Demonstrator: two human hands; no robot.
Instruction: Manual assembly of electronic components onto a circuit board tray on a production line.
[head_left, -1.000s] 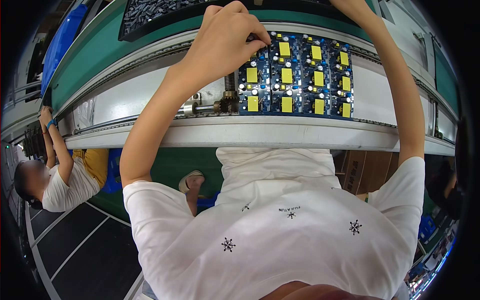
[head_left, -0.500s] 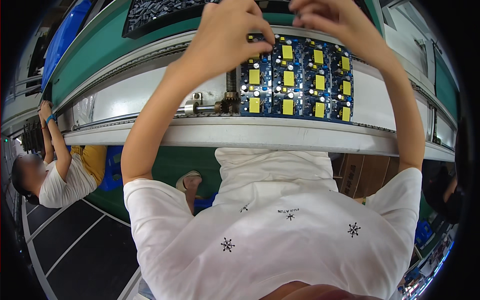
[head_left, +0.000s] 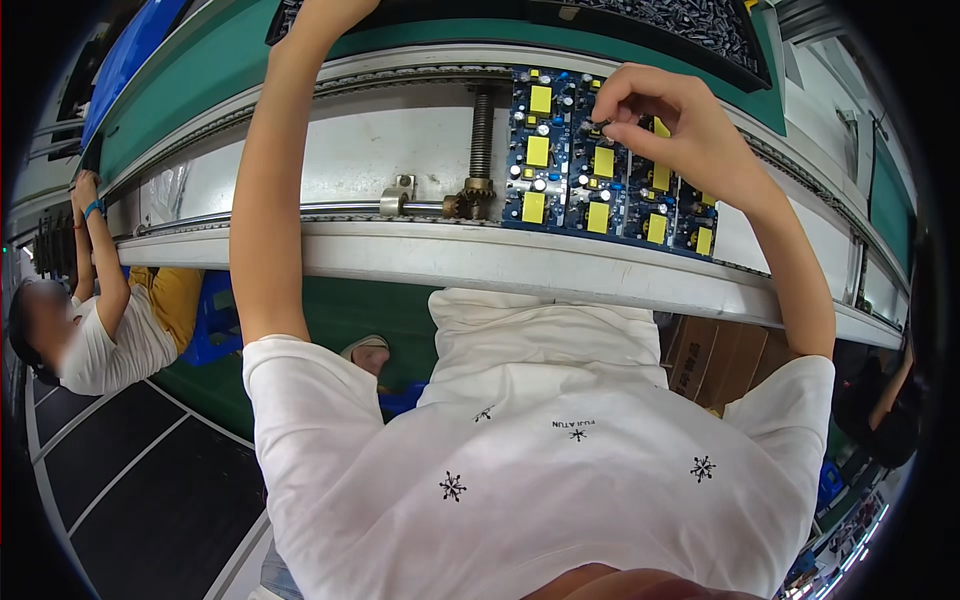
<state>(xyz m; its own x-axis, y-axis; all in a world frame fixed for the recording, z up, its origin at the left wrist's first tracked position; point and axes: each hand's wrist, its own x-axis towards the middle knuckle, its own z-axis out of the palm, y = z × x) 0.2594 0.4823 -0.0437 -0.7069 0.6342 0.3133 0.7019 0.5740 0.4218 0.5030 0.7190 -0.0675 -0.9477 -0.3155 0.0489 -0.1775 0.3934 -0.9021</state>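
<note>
A blue circuit board panel (head_left: 556,205) lies on the conveyor, with rows of yellow block-shaped parts and small capacitors. Over its far middle, my right hand (head_left: 670,120) is closed, thumb and fingertips pinching a small dark electronic component (head_left: 601,126) just above or touching the board; I cannot tell which. My left hand (head_left: 338,10) reaches up to a black bin (head_left: 274,33) at the far left. Its fingers are beyond the picture's top edge. Small dark components show at the visible part of that bin.
Another black bin (head_left: 765,78) full of small dark parts stands at the back right. A white rail (head_left: 420,245) runs along the near side. Left of the panel are a threaded shaft (head_left: 482,135) and gear (head_left: 470,198). Another person (head_left: 110,320) works at the far left.
My left hand has moved from the board up and left to the bin. My right hand has come down over the board with a small component. The panel appears further right in view.
</note>
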